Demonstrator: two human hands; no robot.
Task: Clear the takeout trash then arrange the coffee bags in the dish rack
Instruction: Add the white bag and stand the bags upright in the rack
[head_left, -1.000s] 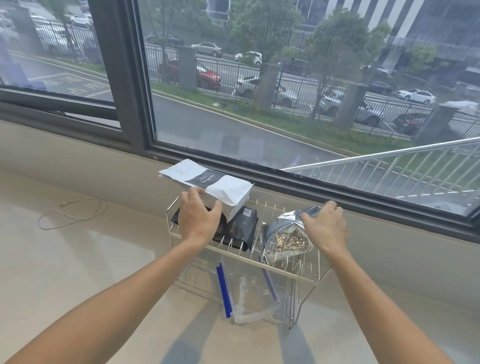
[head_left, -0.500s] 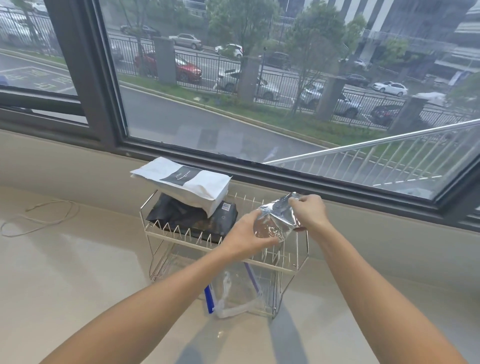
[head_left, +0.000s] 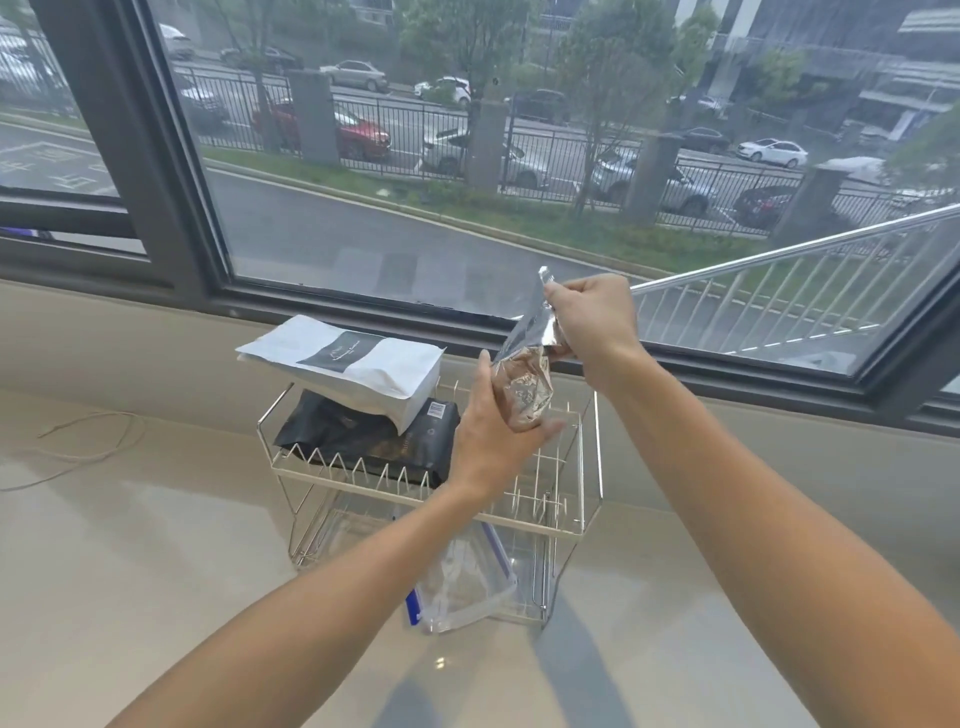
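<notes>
Left hand: my left hand (head_left: 493, 447) curls around the lower end of the silver foil bag (head_left: 524, 384), fingers closed under it; it holds the bag above the right part of the dish rack (head_left: 587, 457)
Right hand: my right hand (head_left: 589, 317) pinches the bag's upper end, fingers shut on the foil; the bag stands nearly upright between my two hands
Rack, top tier: a black coffee bag (head_left: 363, 441) lies flat on the left side; a white coffee bag (head_left: 343, 364) with a dark label rests on top of it, tilted
Rack, lower tier: a clear plastic bag (head_left: 467, 577) with a blue strip sits under the top tier
Surface: pale, glossy counter (head_left: 156, 571); a thin cord (head_left: 88, 452) lies looped at far left
Room: a wide window (head_left: 467, 156) in a dark frame runs behind the rack; street, fence and parked cars outside
</notes>
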